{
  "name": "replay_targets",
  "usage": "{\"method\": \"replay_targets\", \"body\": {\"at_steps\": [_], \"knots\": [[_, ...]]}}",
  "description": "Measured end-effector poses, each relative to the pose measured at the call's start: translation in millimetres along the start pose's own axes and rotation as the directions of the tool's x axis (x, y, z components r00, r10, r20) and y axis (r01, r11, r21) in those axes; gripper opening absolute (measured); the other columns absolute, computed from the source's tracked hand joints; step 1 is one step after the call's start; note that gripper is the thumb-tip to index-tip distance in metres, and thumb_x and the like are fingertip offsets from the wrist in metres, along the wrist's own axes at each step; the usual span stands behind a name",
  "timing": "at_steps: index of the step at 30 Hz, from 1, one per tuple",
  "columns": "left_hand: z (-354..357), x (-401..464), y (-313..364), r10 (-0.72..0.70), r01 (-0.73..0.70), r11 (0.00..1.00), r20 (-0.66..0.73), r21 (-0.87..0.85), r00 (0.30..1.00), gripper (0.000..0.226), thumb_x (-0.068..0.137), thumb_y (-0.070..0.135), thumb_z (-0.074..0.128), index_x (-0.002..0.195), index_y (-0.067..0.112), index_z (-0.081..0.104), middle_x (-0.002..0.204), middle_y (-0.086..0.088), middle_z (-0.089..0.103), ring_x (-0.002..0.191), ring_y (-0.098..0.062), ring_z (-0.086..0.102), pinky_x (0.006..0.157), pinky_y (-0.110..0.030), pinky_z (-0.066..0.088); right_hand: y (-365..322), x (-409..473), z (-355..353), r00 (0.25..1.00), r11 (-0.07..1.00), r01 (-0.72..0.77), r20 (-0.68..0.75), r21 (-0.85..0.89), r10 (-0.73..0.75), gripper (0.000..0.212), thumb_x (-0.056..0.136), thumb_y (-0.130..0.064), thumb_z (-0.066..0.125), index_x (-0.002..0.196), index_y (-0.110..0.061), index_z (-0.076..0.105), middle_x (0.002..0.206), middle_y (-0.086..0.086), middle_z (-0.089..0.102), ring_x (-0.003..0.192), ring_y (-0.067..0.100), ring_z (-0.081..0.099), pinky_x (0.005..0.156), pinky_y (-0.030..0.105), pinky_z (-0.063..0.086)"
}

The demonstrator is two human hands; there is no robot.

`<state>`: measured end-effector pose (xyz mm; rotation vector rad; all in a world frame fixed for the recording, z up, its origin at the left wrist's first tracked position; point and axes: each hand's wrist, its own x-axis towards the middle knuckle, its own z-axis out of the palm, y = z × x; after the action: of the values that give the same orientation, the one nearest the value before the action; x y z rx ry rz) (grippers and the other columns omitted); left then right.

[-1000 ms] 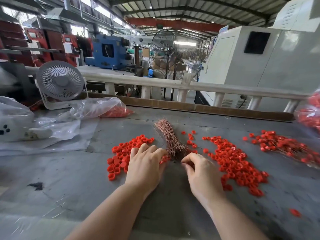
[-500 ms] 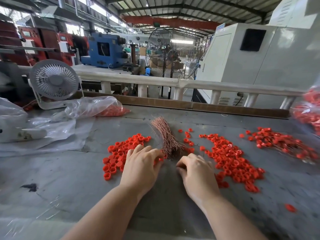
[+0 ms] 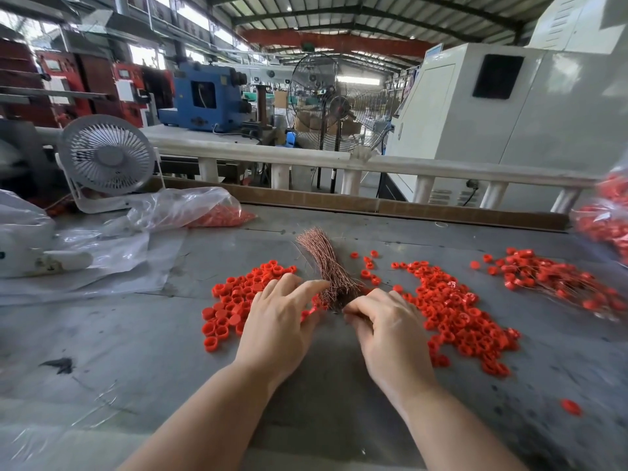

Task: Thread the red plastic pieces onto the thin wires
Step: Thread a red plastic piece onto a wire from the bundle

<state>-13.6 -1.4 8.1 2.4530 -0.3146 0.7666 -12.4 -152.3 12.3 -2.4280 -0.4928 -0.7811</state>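
Observation:
A bundle of thin copper wires (image 3: 324, 263) lies on the grey table, fanned out at its far end. My left hand (image 3: 280, 322) rests flat, fingers spread and straight, fingertips touching the bundle's near end and the edge of a left pile of red plastic pieces (image 3: 234, 297). My right hand (image 3: 385, 329) has its fingers curled, and thumb and forefinger pinch at the bundle's near tip. A bigger pile of red pieces (image 3: 458, 314) lies right of that hand. Red pieces threaded on wires (image 3: 557, 278) lie at the far right.
A small white fan (image 3: 107, 161) and clear plastic bags (image 3: 176, 210) stand at the back left, one holding red pieces. Another bag of red pieces (image 3: 608, 215) sits at the right edge. A lone red piece (image 3: 571, 407) lies near right. A wooden strip (image 3: 373, 203) borders the table's back.
Both hands stay at the near end of the wire bundle. My left fingertips have edged closer against the wires. The view has shifted slightly.

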Motion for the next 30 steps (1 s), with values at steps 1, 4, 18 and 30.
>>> {"method": "replay_targets", "body": {"at_steps": [1, 4, 18, 30], "knots": [[-1, 0, 1, 0.006, -0.006, 1.000, 0.001, -0.021, 1.000, 0.031, 0.080, 0.016, 0.070, 0.111, 0.022, 0.068, 0.096, 0.002, 0.057, 0.096, -0.020, 0.053, 0.086, -0.038, 0.043, -1, 0, 0, 1.000, 1.000, 0.023, -0.019, 0.001, -0.022, 0.016, 0.071, 0.000, 0.074, 0.076, -0.015, 0.071, 0.073, -0.002, 0.064, 0.074, 0.026, 0.057, 0.069, 0.039, 0.045], [-2, -1, 1, 0.017, -0.017, 0.999, -0.010, -0.050, 1.000, 0.015, 0.077, 0.013, 0.074, 0.090, 0.018, 0.075, 0.091, 0.001, 0.059, 0.091, -0.023, 0.056, 0.082, -0.042, 0.045, -2, 0, -2, 0.995, 0.998, 0.061, -0.074, 0.013, -0.060, 0.016, 0.070, 0.000, 0.075, 0.074, -0.014, 0.070, 0.072, -0.002, 0.063, 0.070, 0.024, 0.057, 0.066, 0.039, 0.046], [-4, -3, 5, 0.046, -0.047, 0.981, -0.008, -0.186, 0.999, 0.006, 0.076, 0.014, 0.075, 0.082, 0.016, 0.077, 0.074, 0.003, 0.064, 0.073, -0.017, 0.054, 0.069, -0.018, 0.038, 9, 2, -6, 0.963, 0.970, -0.242, -0.115, 0.016, 0.242, 0.009, 0.081, -0.012, 0.069, 0.074, -0.016, 0.066, 0.071, 0.000, 0.063, 0.072, 0.024, 0.058, 0.061, 0.029, 0.037], [-8, -6, 7, 0.140, -0.125, 0.977, 0.076, -0.174, 0.987, 0.006, 0.075, 0.013, 0.075, 0.080, 0.014, 0.077, 0.075, 0.001, 0.065, 0.072, -0.022, 0.058, 0.071, -0.020, 0.040, 10, 10, -13, 0.759, 0.342, -0.466, 0.171, 0.816, 0.628, 0.016, 0.078, 0.005, 0.067, 0.073, -0.011, 0.067, 0.059, 0.001, 0.068, 0.053, 0.003, 0.059, 0.049, 0.010, 0.044]]}}
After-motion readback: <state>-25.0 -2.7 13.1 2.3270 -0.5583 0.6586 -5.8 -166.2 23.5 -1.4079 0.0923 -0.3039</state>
